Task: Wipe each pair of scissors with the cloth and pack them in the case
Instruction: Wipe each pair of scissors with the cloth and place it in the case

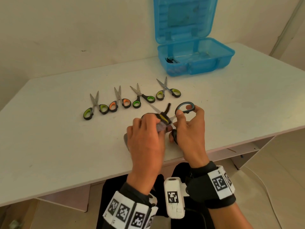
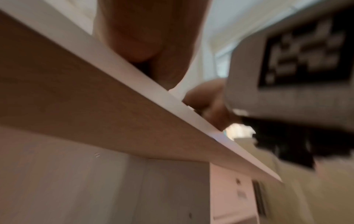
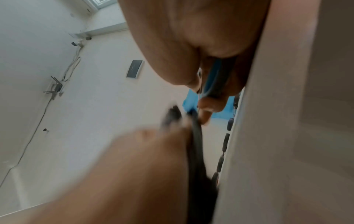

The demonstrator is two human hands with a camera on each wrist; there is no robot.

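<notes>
My right hand (image 1: 183, 113) grips a pair of blue-handled scissors (image 1: 185, 107) by the handle loops, just above the table's near middle. One blade (image 1: 154, 108) points away to the left. My left hand (image 1: 158, 128) holds a grey cloth (image 1: 160, 127) with a black and yellow edge, bunched round the blades. In the right wrist view the blue handle (image 3: 216, 78) lies between my fingers, and the left hand (image 3: 134, 166) is a blur. Several more scissors lie in a row behind, from a green-handled pair (image 1: 95, 106) to a yellow-green pair (image 1: 167, 90).
The blue case (image 1: 194, 66) stands open at the back right, lid upright, with one dark pair of scissors (image 1: 170, 60) inside. The white table's front edge (image 1: 99, 180) runs just under my wrists. The left wrist view shows only the blurred table edge (image 2: 153, 94).
</notes>
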